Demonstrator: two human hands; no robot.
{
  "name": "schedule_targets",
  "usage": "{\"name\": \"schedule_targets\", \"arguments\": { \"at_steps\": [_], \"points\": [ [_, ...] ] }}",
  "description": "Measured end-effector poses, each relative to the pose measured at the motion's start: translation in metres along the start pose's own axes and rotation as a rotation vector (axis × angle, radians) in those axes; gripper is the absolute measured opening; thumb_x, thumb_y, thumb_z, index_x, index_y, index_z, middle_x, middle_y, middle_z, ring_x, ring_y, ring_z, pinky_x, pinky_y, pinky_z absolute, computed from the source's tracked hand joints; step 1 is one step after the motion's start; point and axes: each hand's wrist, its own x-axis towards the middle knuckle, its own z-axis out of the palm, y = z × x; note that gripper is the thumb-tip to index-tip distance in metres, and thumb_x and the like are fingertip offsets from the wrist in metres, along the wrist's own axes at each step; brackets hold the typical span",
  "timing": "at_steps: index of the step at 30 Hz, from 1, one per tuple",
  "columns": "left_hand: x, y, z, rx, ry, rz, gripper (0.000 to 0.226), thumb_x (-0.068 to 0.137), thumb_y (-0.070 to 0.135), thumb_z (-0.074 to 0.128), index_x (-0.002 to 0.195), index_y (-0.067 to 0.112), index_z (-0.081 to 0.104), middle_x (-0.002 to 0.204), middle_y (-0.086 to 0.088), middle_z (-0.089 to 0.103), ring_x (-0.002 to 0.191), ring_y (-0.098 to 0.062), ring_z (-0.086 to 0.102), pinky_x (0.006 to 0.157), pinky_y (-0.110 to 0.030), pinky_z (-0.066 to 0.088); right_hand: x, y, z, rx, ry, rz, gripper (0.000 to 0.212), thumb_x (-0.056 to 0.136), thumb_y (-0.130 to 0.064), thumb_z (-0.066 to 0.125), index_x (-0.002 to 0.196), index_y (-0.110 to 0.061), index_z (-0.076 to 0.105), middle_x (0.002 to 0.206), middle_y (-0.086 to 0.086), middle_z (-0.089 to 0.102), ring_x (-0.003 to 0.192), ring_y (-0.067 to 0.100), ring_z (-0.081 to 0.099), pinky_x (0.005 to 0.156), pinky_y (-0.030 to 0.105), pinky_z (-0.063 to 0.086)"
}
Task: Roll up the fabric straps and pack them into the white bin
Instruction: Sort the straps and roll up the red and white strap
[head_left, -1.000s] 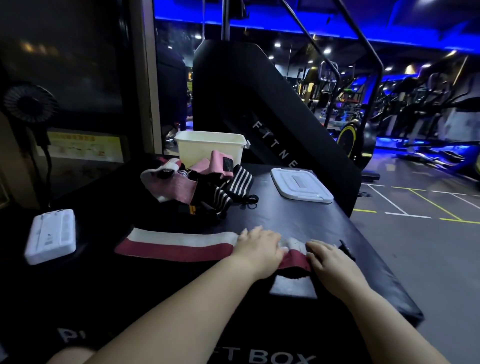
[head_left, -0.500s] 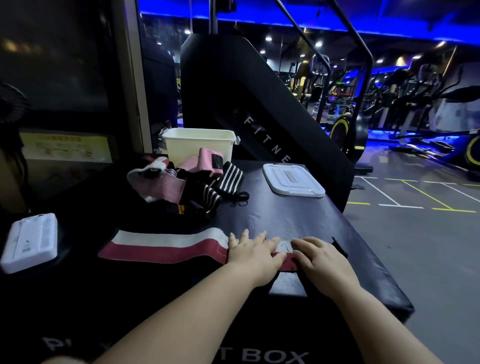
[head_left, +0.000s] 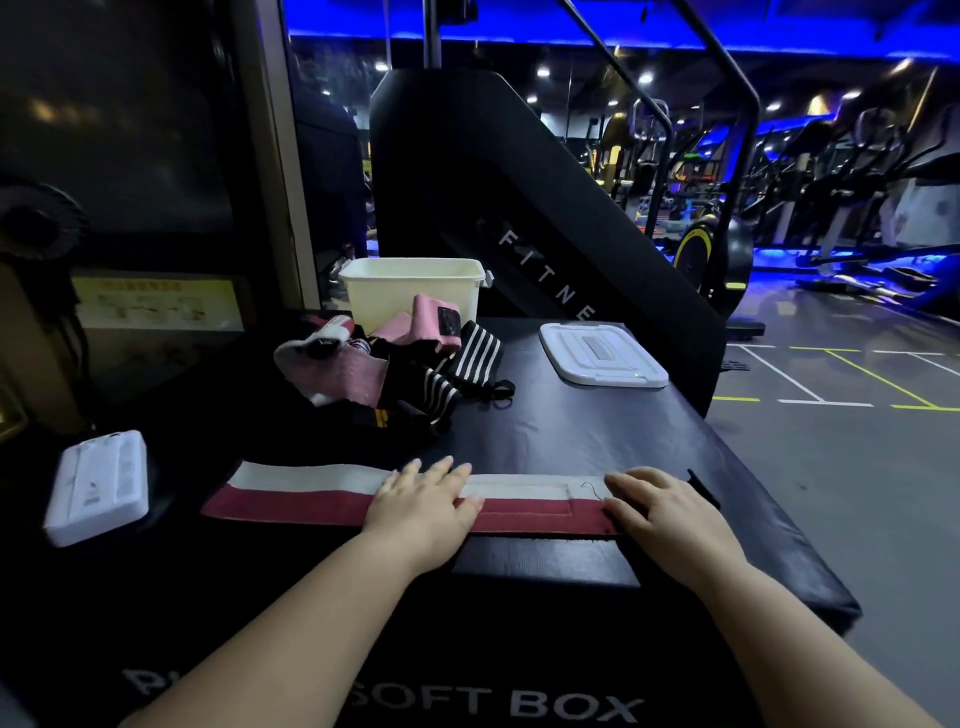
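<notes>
- I judge this the flattening step before the first roll: the red-and-white strap (head_left: 311, 493) lies stretched along the front edge of the black box top (head_left: 597, 441), no turn in it yet.
- My left hand (head_left: 423, 506) lies flat, fingers straight, pressing the strap's middle.
- My right hand (head_left: 667, 512) covers its right end, fingers bent; pinching or only pressing, I cannot tell.
- Next, I think, that end needs folding over tightly and rolling leftward, kept square.
- The strap looks a flat woven band, white on the far side, dark red on the near, with a stitched rectangle near the right end.
- The white bin (head_left: 415, 291) stands at the far edge, behind a pile of unrolled straps (head_left: 395, 369).
</notes>
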Motion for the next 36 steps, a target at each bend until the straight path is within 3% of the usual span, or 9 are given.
{"name": "schedule_targets", "arguments": {
  "at_steps": [10, 16, 20, 24, 29, 36],
  "points": [
    [-0.011, -0.024, -0.005, 0.001, -0.027, -0.097, 0.058, 0.098, 0.062, 0.016, 0.152, 0.042, 0.009, 0.162, 0.016, 0.002, 0.15, -0.02, -0.005, 0.113, -0.066, -0.003, -0.001, 0.001, 0.001, 0.001, -0.005, 0.016, 0.04, 0.096, -0.053, 0.045, 0.132, -0.039, 0.056, 0.136, -0.019, 0.051, 0.125, 0.008, 0.046, 0.097, 0.022, 0.033],
    [-0.006, -0.029, -0.014, -0.012, -0.076, -0.111, 0.061, 0.096, 0.066, 0.016, 0.152, 0.042, 0.015, 0.161, 0.02, 0.007, 0.149, -0.017, 0.003, 0.113, -0.062, 0.003, -0.002, -0.007, -0.005, -0.088, 0.012, -0.037, 0.031, 0.096, -0.051, 0.046, 0.12, -0.037, 0.062, 0.138, -0.019, 0.05, 0.127, 0.006, 0.046, 0.094, 0.025, 0.04],
    [0.001, -0.033, -0.023, -0.075, -0.029, -0.108, 0.055, 0.098, 0.061, 0.017, 0.148, 0.039, 0.03, 0.156, 0.022, 0.024, 0.144, -0.014, 0.018, 0.112, -0.055, 0.011, 0.009, -0.025, -0.011, -0.045, 0.043, -0.061, 0.031, 0.096, -0.039, 0.053, 0.125, -0.034, 0.064, 0.14, -0.017, 0.051, 0.126, 0.008, 0.051, 0.095, 0.026, 0.04],
    [0.01, -0.039, -0.027, -0.1, 0.019, -0.109, 0.053, 0.099, 0.059, 0.019, 0.144, 0.037, 0.036, 0.151, 0.017, 0.035, 0.139, -0.017, 0.025, 0.11, -0.047, 0.017, 0.027, -0.054, -0.012, 0.095, 0.064, -0.089, 0.025, 0.093, -0.027, 0.061, 0.116, -0.028, 0.071, 0.129, -0.009, 0.062, 0.118, 0.014, 0.059, 0.096, 0.027, 0.042],
    [0.018, -0.048, -0.029, -0.128, 0.037, -0.125, 0.051, 0.099, 0.059, 0.023, 0.141, 0.036, 0.04, 0.147, 0.013, 0.042, 0.137, -0.018, 0.028, 0.108, -0.045, 0.021, 0.044, -0.091, -0.01, 0.102, 0.003, -0.163, 0.025, 0.093, -0.032, 0.059, 0.117, -0.034, 0.067, 0.126, -0.013, 0.06, 0.117, 0.012, 0.057, 0.096, 0.029, 0.045],
    [0.05, -0.077, -0.042, -0.259, 0.235, -0.299, 0.043, 0.099, 0.055, 0.032, 0.123, 0.029, 0.056, 0.133, 0.001, 0.054, 0.128, -0.027, 0.038, 0.101, -0.045, 0.031, 0.089, -0.148, -0.004, 0.063, -0.103, -0.247, 0.027, 0.095, -0.028, 0.055, 0.118, -0.031, 0.067, 0.123, -0.006, 0.061, 0.113, 0.018, 0.058, 0.09, 0.035, 0.049]
  ]
}}
